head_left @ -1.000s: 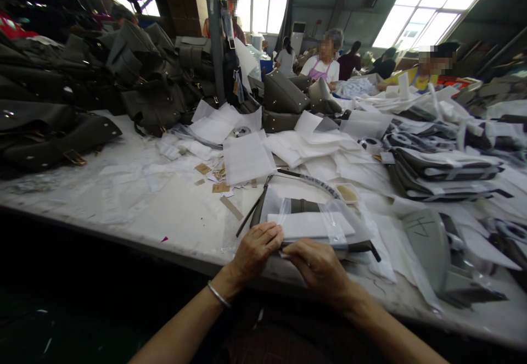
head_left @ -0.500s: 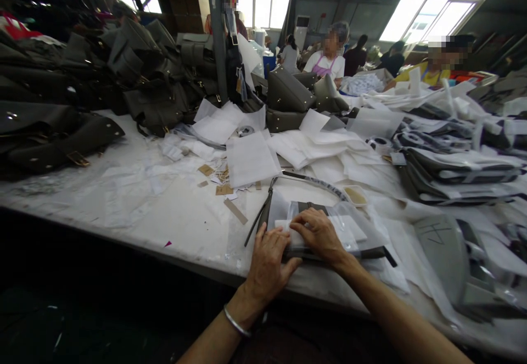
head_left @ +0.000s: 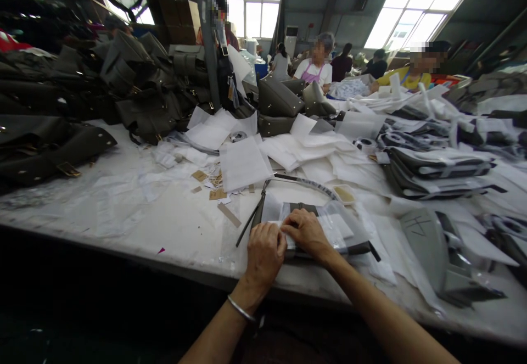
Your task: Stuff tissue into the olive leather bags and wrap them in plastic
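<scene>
Left hand (head_left: 264, 254) lies palm-down, fingers curled, pressing the near-left corner of a flat dark-grey leather pouch in clear glossy plastic film (head_left: 325, 227) at the white worktable's (head_left: 173, 227) near edge. Right hand (head_left: 305, 232) — knuckles up — pinches a white paper sheet (head_left: 335, 231) on it. No legible writing.

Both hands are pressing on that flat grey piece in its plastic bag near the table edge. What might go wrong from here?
The bagged piece lies close to the table edge; a push from the left hand or right hand might slide it off. The strap beside it could snag.
</scene>
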A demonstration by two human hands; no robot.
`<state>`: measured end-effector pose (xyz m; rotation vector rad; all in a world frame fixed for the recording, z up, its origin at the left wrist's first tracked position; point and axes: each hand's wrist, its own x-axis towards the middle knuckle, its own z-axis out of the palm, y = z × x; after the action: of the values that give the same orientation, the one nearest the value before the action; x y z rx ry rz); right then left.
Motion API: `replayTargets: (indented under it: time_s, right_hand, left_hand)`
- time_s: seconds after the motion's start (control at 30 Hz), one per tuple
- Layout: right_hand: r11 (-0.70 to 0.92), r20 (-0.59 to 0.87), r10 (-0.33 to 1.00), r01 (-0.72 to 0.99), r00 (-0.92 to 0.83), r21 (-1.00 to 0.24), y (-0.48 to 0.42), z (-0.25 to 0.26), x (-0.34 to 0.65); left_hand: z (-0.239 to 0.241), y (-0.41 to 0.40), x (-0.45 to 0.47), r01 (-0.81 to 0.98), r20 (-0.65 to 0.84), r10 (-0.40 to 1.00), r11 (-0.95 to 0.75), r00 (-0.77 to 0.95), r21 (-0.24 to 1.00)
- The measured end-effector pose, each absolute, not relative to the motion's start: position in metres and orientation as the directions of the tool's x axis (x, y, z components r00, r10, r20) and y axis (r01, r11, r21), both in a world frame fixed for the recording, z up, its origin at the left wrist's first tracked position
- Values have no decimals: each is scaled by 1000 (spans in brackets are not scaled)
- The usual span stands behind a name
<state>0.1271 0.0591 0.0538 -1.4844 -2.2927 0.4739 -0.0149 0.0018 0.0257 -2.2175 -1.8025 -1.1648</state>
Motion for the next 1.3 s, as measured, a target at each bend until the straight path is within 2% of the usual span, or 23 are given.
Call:
replayTargets:
  time_s: [0.13,0.27,0.37,0.63,0.8,0.97,1.03,1.1,1.17,1.23,1.3]
  right_hand:
    - [391,132,917,784,-375,-482,58,53,128]
    - [395,178,918,773,-355,-495,53,52,128]
    - [392,161,919,785,-360,-480,52,53,127]
    - [324,-10,930,834,-366,-447,62,64,123]
    - [296,-57,930,832,-363,-468,68,70,122]
    - [304,-50,925,812,-377,-498,70,78,121]
    - [312,-7,924,766,-382,-562,68,88,133]
    - [293,99,945,670,-313,-682,60,102,161]
    - [244,213,969,575,-122,-781,46,119,206]
    - [159,273,957,612,97,-775,27,135,264]
    - [-1,300,900,687,317,-726,6,147,326]
  left_hand:
    - [26,-4,-18,826,618,768,-454,172,334]
    - [24,-7,-19,783,613,772,-482,169,392]
    - [27,-7,-22,769,605,771,-506,199,390]
    - [43,-27,-22,763,599,694,-614,399,203]
    - [32,-38,-14,823,519,765,-536,382,185]
    - [29,-35,-9,858,506,795,-479,335,184]
    - [30,-34,-9,865,499,800,-470,332,178]
    - [30,-33,-9,865,501,795,-474,341,164]
    - [29,-33,-10,861,514,782,-486,353,149]
    - [27,-32,-11,860,535,767,-492,354,137]
    - [26,-32,-11,859,565,746,-498,354,118]
